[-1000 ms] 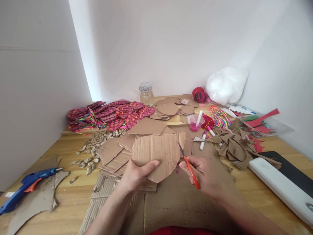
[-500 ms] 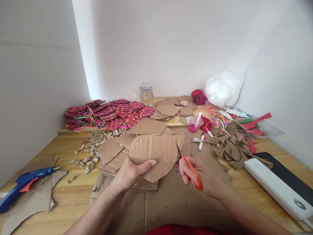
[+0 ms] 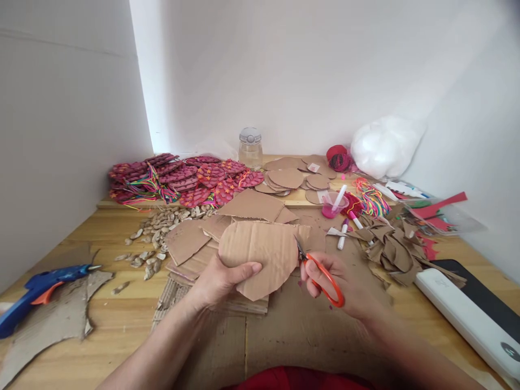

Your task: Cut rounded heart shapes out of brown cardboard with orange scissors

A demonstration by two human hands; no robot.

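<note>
A piece of corrugated cardboard, rounded on its left side and coming to a blunt point at the bottom, is gripped at its lower left by my left hand, thumb on top. My right hand is closed round the orange handles of a pair of scissors. The dark blades meet the cardboard's right edge, near the upper right corner. Beneath and behind lie more flat cardboard sheets. My left fingers are hidden under the piece.
A blue glue gun lies at the left on a cardboard scrap. Shells, decorated red pieces, cut cardboard rounds and a lidded jar stand farther back. Cardboard offcuts and a white device are at right.
The whole view has shifted slightly, with the scene sitting farther right. Both hands keep their hold, and the scissors stay at the cardboard's right edge, tilted a little differently.
</note>
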